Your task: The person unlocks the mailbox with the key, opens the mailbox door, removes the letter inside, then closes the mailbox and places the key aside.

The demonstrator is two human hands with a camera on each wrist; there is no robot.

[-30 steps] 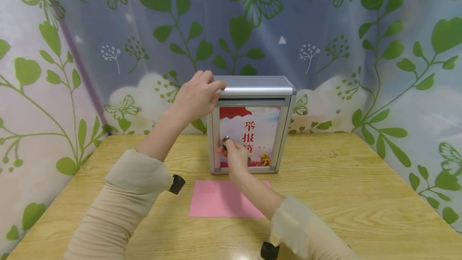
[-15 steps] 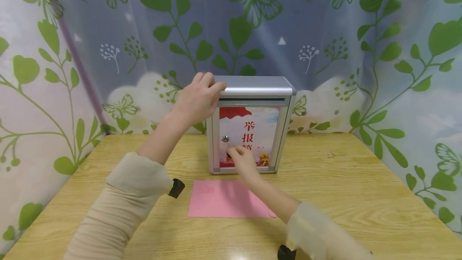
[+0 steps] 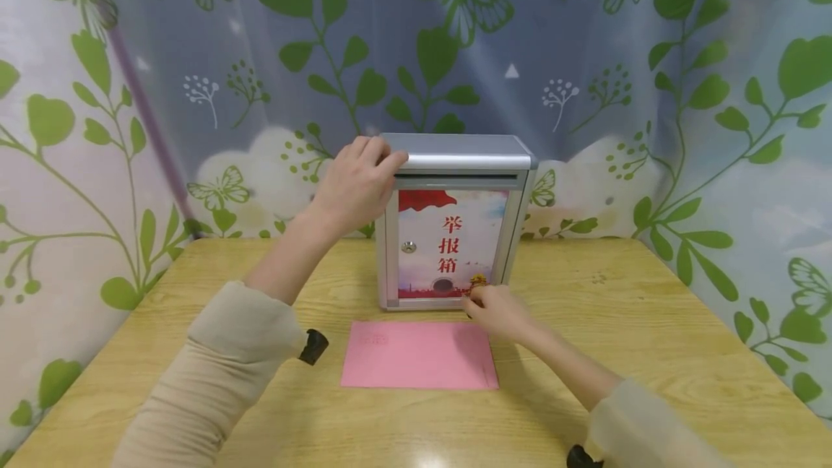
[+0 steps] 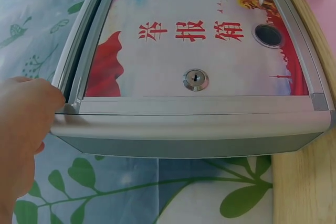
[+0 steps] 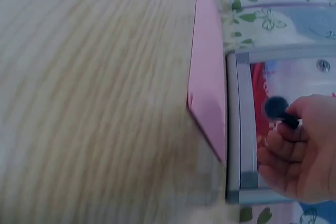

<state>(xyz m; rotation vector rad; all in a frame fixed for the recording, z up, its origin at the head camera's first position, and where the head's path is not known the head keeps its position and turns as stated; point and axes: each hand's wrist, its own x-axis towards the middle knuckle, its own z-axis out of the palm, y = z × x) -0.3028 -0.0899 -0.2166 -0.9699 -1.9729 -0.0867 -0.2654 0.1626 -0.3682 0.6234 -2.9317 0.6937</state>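
A silver-framed metal drop box stands upright on the table, with a slot near its top and red lettering on its front. My left hand grips the box's top left corner, fingers over the top. The round lock on the box's front shows a bare keyhole. By the box's lower right corner, my right hand pinches a key by its black head. The key's silver blade shows in the left wrist view, apart from the lock.
A pink envelope lies flat on the wooden table just in front of the box. Behind the table hangs a curtain printed with leaves and butterflies. A black strap end hangs from my left sleeve.
My right hand has drawn the key out of the lock and moved it down and right, away from the keyhole. The left hand stays on the box's corner.
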